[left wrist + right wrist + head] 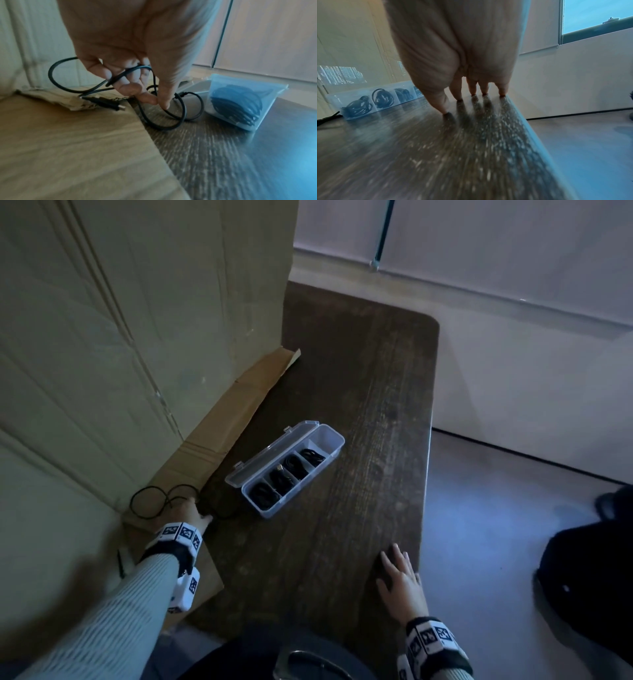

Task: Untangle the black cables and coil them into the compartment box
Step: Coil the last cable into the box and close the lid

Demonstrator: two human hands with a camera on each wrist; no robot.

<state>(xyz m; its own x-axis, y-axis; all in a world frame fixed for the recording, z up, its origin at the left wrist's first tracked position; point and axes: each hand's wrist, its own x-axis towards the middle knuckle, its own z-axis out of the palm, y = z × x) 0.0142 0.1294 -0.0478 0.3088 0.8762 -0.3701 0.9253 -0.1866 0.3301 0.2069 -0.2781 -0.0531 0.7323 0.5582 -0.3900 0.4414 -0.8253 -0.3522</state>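
A loose black cable (150,503) (161,119) lies in loops over the cardboard flap and the dark wooden table (359,412). My left hand (193,513) (137,86) pinches it, with strands threaded between the curled fingers; its plug (106,103) rests on the cardboard. The clear compartment box (337,440) (267,108) (334,98) stands open just right of that hand, with coiled black cables (277,477) (382,96) in several compartments. My right hand (399,571) (471,92) lies flat, fingers spread, on the table near its right edge, holding nothing.
A tall cardboard sheet (120,320) stands at the left, its flap (226,419) lying on the table. The table's right edge (428,474) drops to a grey floor. A dark object (589,570) sits on the floor at right.
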